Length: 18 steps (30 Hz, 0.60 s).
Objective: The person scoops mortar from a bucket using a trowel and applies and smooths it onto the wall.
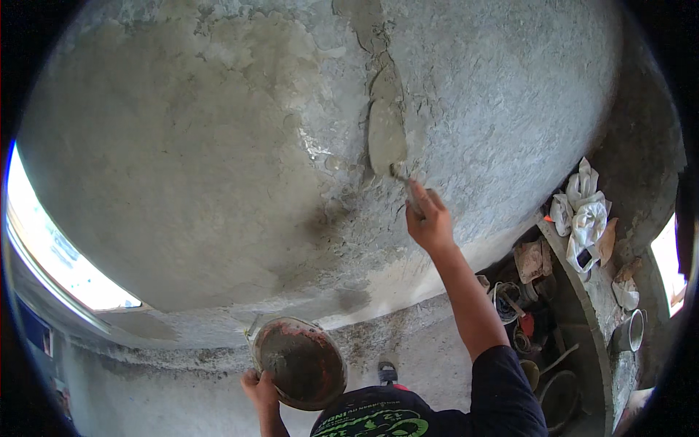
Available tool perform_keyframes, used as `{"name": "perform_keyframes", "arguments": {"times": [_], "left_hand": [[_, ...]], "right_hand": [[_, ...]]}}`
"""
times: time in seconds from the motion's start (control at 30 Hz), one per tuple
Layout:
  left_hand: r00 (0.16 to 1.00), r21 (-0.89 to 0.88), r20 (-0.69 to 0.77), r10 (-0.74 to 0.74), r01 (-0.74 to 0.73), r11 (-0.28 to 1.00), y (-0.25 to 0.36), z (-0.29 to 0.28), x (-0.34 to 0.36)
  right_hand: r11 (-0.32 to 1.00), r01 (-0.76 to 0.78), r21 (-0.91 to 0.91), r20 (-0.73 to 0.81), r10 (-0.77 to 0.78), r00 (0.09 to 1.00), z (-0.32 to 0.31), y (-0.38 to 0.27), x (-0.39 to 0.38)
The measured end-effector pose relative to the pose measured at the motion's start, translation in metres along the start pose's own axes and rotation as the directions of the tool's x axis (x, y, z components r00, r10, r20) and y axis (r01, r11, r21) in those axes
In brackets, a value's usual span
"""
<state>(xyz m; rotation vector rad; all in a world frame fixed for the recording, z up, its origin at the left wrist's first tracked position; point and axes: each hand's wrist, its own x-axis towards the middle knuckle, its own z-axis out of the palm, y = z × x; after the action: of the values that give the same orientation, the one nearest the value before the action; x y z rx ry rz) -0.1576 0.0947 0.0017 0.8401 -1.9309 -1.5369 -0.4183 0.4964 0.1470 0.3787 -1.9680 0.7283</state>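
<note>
My right hand (429, 218) is raised at the middle of the wall, fingers closed round the handle of a trowel (386, 142). The trowel's long, mortar-grey blade points up and lies against a vertical strip of damp mortar (366, 25) on the rough grey wall (495, 102). Lower down, my left hand (262, 390) grips the rim of a round bucket (341, 371) at its left side. Inside the bucket is grey wet mortar (291, 364), with reddish smears on the inner wall. The bucket hangs in front of me, above the floor.
A ledge (597, 328) at right carries white plastic bags (586, 215) and a metal pail (628, 331). Below it lie a block (533, 260), coiled wire (504, 300) and other clutter. A bright window (58, 247) opens at left. My shoe (387, 373) stands on the concrete floor (175, 393).
</note>
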Motion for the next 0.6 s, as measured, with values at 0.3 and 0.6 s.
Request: {"name": "perform_keyframes", "arguments": {"times": [0.3,0.6], "left_hand": [[0.999,-0.022,0.032,-0.018,0.018,1.0,-0.002,-0.015,0.004],[0.999,0.013,0.006,-0.051,0.051,0.999,-0.031,-0.014,0.01]], "right_hand": [[0.998,0.055,0.01,0.261,-0.056,0.964,0.014,0.009,-0.132],[0.984,-0.18,0.016,0.122,0.176,0.977,0.04,0.019,-0.095]]}}
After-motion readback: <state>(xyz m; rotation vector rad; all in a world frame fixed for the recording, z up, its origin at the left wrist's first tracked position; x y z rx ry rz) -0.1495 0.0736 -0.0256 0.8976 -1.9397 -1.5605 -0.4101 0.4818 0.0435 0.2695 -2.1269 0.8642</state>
